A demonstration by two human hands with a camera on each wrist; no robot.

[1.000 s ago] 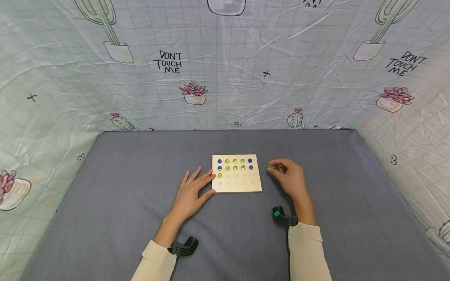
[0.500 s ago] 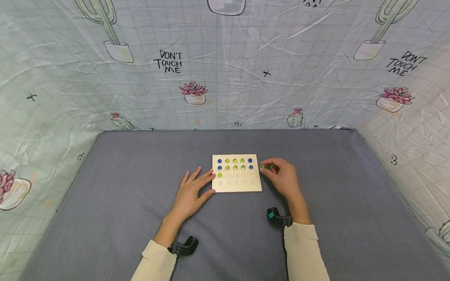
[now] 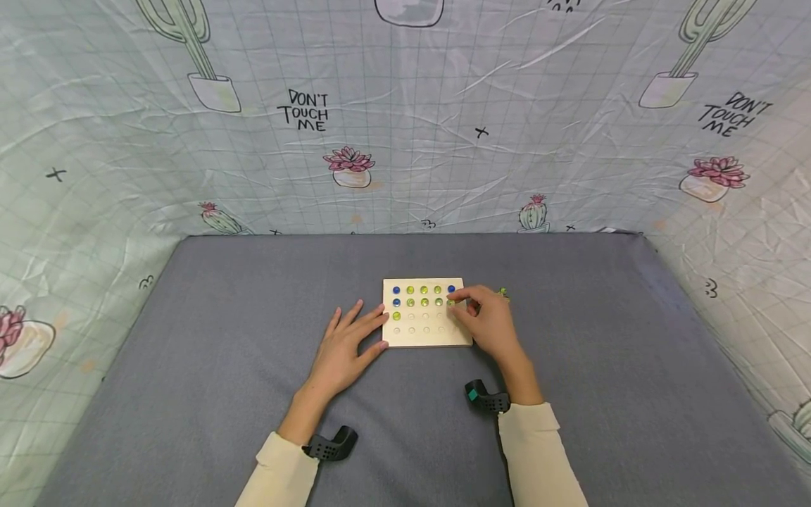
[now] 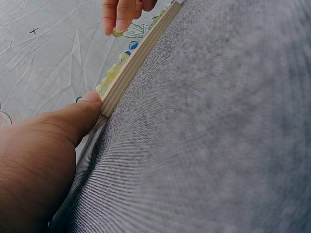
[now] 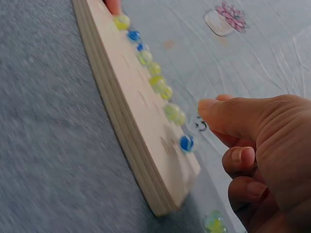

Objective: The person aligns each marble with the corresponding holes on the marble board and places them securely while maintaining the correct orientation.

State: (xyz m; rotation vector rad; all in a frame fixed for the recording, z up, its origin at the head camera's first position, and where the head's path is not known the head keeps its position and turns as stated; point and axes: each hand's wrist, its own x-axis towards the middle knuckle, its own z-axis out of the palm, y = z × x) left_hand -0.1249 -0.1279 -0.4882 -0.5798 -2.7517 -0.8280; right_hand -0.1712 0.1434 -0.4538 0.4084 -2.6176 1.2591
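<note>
A pale wooden board (image 3: 426, 339) with rows of shallow hollows lies on the grey cloth. Glass marbles, yellow-green (image 3: 424, 289) and blue (image 3: 396, 290), fill its two far rows, and one more yellow-green marble (image 3: 396, 316) begins the third row at the left. My left hand (image 3: 342, 352) rests spread with its fingertips on the board's left edge; in the left wrist view its thumb (image 4: 82, 114) touches the corner. Over the board's right side, my right hand (image 3: 491, 320) pinches a yellow-green marble (image 4: 117, 33) between thumb and index finger, above the surface.
Several loose green marbles (image 3: 503, 291) lie on the cloth just right of the board, partly hidden behind my right hand. A patterned curtain (image 3: 418, 176) rises behind the table's far edge. Grey cloth (image 3: 253, 296) covers the table.
My right hand has moved left, from beside the loose green marbles to over the board's right side, carrying a yellow-green marble. The left hand has stayed in place on the board.
</note>
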